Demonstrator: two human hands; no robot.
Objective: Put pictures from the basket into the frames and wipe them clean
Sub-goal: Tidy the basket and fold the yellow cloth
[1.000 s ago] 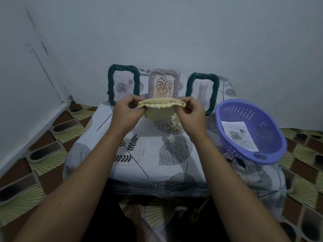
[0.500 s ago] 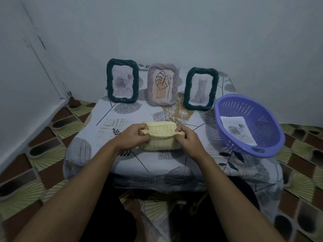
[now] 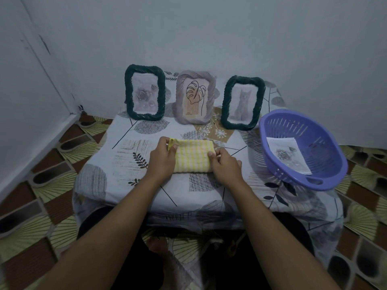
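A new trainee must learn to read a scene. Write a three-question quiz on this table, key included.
1. True or false: the purple basket is empty.
2. Which frame holds the cat picture? A left, B middle, C right.
3. Fill in: the left hand and the right hand both grip the folded yellow ____.
Key: 1 false, a picture lies in the purple basket; 2 C, the right frame; 3 cloth.
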